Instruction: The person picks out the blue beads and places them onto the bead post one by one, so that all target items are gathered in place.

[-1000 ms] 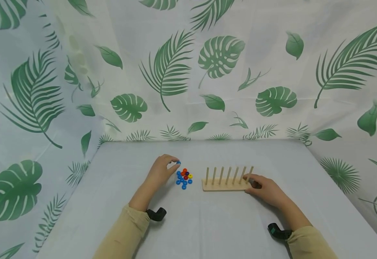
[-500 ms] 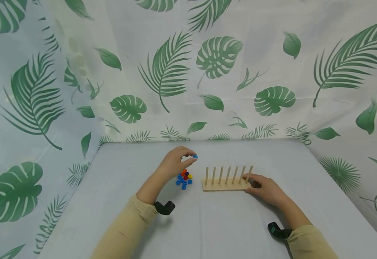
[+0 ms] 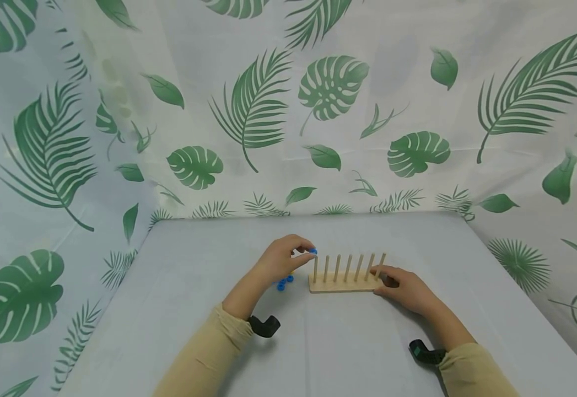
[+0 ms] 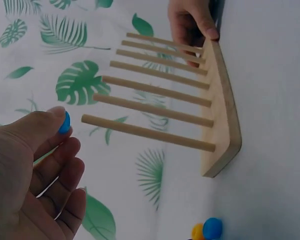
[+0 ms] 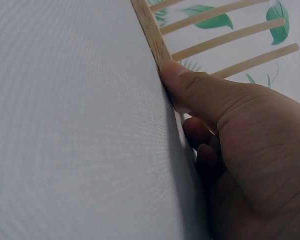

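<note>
Between thumb and forefinger my left hand (image 3: 283, 257) pinches a small blue ring (image 4: 65, 123). It is held beside the top of the leftmost peg (image 3: 315, 268) of a wooden peg rack (image 3: 345, 285). In the left wrist view the ring is just short of that peg's tip, and the other fingers are loosely bent. The rack is a flat pale board with a row of several upright bare pegs. My right hand (image 3: 406, 290) grips the rack's right end, the thumb (image 5: 177, 75) on the board's front edge and the fingers behind, partly hidden.
Several loose blue rings (image 3: 281, 286) lie on the white table (image 3: 348, 347) left of the rack, partly hidden by my left hand. A yellow ring (image 4: 197, 231) shows next to a blue one in the left wrist view. A leaf-patterned cloth (image 3: 333, 182) stands behind the table.
My left hand has carried the blue ring rightward from the pile, rising and then lowering to the leftmost peg's top. My right hand has stayed at the rack's end.
</note>
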A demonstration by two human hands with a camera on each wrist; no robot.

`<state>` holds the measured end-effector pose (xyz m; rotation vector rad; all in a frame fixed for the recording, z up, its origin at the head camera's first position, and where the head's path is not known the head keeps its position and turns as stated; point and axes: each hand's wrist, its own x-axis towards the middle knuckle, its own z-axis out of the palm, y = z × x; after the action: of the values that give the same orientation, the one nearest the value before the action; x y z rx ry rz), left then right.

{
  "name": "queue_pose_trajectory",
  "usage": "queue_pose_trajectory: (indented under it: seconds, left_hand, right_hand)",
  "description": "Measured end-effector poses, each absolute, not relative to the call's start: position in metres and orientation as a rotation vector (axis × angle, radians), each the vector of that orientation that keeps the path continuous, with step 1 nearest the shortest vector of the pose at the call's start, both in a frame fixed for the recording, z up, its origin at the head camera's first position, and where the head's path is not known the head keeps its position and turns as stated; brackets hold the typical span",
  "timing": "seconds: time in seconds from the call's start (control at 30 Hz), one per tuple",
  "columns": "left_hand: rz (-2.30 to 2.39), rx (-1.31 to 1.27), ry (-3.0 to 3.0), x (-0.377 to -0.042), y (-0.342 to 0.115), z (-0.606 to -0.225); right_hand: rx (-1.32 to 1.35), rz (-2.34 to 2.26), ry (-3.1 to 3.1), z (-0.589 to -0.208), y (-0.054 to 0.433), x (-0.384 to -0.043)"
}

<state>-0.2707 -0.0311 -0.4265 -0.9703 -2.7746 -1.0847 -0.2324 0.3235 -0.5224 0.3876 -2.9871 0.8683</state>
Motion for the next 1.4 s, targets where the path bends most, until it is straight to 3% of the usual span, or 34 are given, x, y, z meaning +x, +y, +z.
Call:
queue_pose_trajectory:
  seconds: [0.8,1.2,1.4]
  left_hand:
    - [-1.281,-0.879,-2.808,-0.27,-0.02,-0.463]
    - [-1.672,-0.532,-2.728,-0.257,-0.008,-0.506]
    - [-1.708,-0.492,-2.689,-0.254,-0.005,-0.516]
  right_hand:
    - [0.384,0.901,-2.988,-0.522,0.324,-0.232]
    - [0.394,0.899,-2.985,-0.52,0.323,-0.231]
    - [0.387,0.903,-2.99,-0.518,0.323,-0.231]
